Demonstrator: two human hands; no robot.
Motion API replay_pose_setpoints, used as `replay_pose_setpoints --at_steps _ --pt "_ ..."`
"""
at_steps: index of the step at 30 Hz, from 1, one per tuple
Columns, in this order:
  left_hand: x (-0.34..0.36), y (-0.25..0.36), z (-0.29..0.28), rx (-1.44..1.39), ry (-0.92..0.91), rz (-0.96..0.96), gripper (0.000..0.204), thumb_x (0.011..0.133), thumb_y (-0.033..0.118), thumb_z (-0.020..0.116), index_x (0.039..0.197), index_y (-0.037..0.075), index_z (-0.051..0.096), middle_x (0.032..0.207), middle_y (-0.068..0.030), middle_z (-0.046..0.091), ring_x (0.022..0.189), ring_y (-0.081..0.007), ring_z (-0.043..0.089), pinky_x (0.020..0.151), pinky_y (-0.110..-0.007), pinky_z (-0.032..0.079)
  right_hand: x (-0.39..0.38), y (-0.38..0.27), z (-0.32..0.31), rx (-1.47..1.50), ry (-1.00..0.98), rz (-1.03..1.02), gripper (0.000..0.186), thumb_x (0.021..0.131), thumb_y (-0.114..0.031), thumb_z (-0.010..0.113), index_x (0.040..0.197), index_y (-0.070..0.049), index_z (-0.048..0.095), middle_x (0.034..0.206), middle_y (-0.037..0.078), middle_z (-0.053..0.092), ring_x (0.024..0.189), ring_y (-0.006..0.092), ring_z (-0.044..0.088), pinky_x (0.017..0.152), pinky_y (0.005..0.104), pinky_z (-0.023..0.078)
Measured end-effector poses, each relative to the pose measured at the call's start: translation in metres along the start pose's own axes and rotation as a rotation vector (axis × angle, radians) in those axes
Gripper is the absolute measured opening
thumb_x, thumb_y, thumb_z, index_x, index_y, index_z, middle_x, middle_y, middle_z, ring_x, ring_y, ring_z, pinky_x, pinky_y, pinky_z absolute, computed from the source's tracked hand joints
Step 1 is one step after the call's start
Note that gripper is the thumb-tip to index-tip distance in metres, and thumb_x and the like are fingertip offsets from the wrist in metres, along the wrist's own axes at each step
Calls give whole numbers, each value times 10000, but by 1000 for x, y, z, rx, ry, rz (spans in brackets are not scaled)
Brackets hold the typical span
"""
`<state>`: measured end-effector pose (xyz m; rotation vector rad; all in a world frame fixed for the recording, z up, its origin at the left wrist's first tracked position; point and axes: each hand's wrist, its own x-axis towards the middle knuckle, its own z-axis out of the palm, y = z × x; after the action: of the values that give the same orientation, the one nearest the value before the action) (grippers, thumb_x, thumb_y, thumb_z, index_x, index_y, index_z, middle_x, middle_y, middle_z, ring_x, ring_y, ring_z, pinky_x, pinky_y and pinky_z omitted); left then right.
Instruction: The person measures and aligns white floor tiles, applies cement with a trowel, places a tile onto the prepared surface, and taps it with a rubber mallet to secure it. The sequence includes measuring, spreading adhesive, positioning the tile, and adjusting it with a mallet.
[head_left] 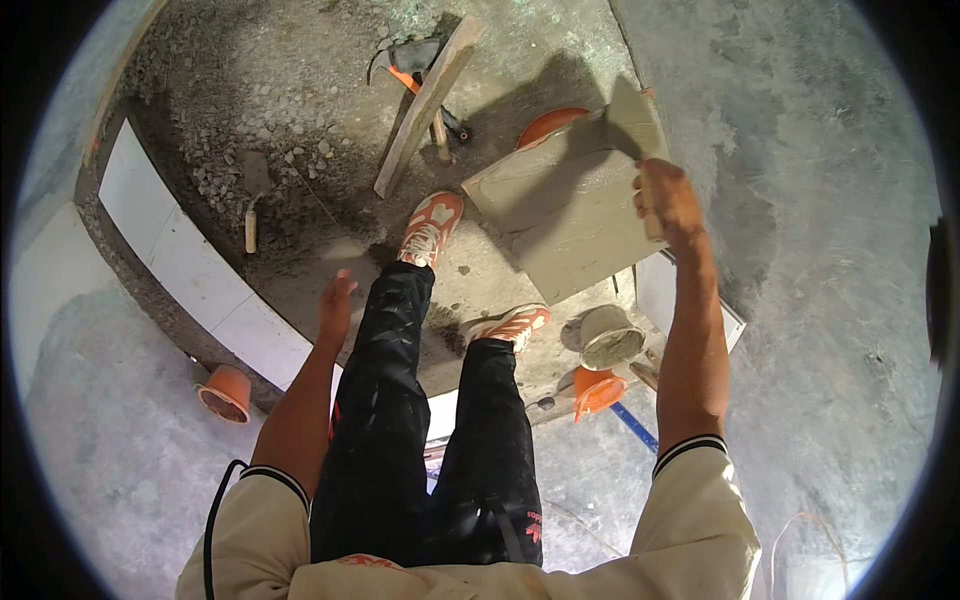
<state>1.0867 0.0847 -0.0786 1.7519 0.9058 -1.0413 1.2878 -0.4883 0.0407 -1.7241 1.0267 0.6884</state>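
Note:
My right hand (670, 205) is wrapped round the wooden handle of a trowel (630, 117). The trowel's blade points away from me, over the far right part of a square tile (575, 250) spread with smooth grey mortar. Whether the blade touches the mortar, I cannot tell. My left hand (337, 303) hangs empty beside my left leg, fingers loosely apart. Part of a round orange container (550, 125) shows behind the tile's far edge. A second trowel (251, 230) with a wooden handle lies on the rubble to the left.
A wooden plank (425, 110) lies ahead, across a hammer (441, 140) and an orange-handled tool (403, 80). Near the tile stand a mortar-caked bucket (610, 338) and an orange bucket (598, 390). White tiles (170, 235) curve along the left; another orange bucket (227, 392) sits beyond them.

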Motion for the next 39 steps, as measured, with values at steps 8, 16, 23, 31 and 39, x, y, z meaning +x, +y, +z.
replay_pose_setpoints --at_steps 8,16,23,31,39 --pt "-3 24 -11 3 4 -70 855 991 742 423 1518 74 508 1451 -161 584 1362 -289 531 1125 -489 384 -76 63 105 247 -56 -11 507 1046 -495 574 1165 -3 599 787 50 589 618 139 595 529 298 503" --pt "22 12 -47 165 40 51 852 1002 730 411 1508 53 515 1381 -190 621 1311 -309 559 1052 -486 434 -20 123 70 334 73 -112 513 1070 -513 509 1183 -23 606 824 36 594 636 117 567 551 283 489" --pt "9 9 -36 273 33 106 832 1026 709 378 1505 43 515 1365 -194 632 1290 -302 568 1042 -479 442 -82 225 140 39 -94 -110 465 1064 -454 552 1161 -3 612 908 166 664 788 295 653 739 388 520" --pt "-10 29 26 273 -51 108 812 1027 712 376 1514 77 515 1407 -168 614 1287 -275 569 1064 -463 428 -128 314 116 75 248 -105 433 1085 -421 513 1146 0 591 915 148 625 847 261 582 791 383 491" --pt "-47 51 116 438 -73 113 726 1034 643 445 1509 100 523 1421 -113 600 1356 -272 536 1097 -465 393 -247 533 73 324 840 375 405 999 -299 663 1234 -10 504 1018 220 653 929 329 651 881 455 514"
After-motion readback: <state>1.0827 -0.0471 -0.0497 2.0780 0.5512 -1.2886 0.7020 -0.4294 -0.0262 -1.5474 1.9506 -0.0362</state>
